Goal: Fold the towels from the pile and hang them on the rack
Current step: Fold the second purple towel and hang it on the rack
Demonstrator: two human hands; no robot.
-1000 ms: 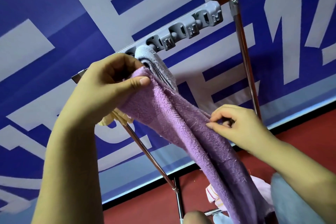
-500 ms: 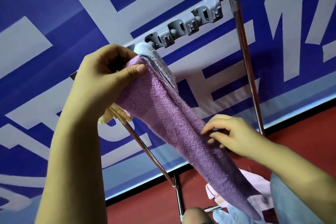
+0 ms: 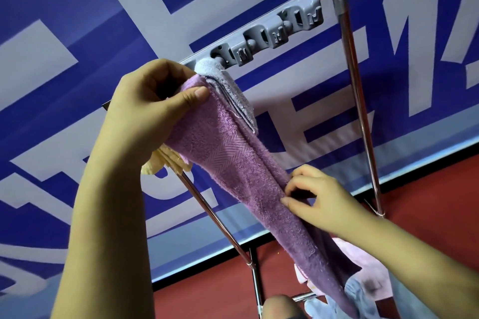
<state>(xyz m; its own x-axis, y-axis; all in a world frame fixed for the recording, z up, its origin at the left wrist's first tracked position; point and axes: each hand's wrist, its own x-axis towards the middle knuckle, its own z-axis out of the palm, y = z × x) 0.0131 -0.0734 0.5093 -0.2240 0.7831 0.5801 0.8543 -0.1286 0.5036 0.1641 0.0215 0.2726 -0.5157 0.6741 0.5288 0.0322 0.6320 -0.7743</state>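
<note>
A folded purple towel (image 3: 233,163) hangs over the top bar of the metal rack (image 3: 347,33) and slopes down to the lower right. My left hand (image 3: 155,109) grips its upper fold at the bar, thumb pressed on the cloth. Lower down, my right hand (image 3: 316,197) pinches the towel's right edge. A grey-blue towel (image 3: 228,88) hangs on the bar right beside the purple one. A yellow towel (image 3: 163,160) peeks out under my left hand. At the bottom right lies a heap of pink and blue towels (image 3: 363,282).
A grey plastic clip strip (image 3: 274,33) sits on the top bar to the right of the towels. Chrome rack legs (image 3: 360,116) run down on both sides. Behind stands a blue and white banner wall (image 3: 77,33), with red floor (image 3: 427,189) below.
My right hand has slid down the purple towel's edge and still pinches it. The left hand holds the top fold at the bar as before. The view has shifted slightly.
</note>
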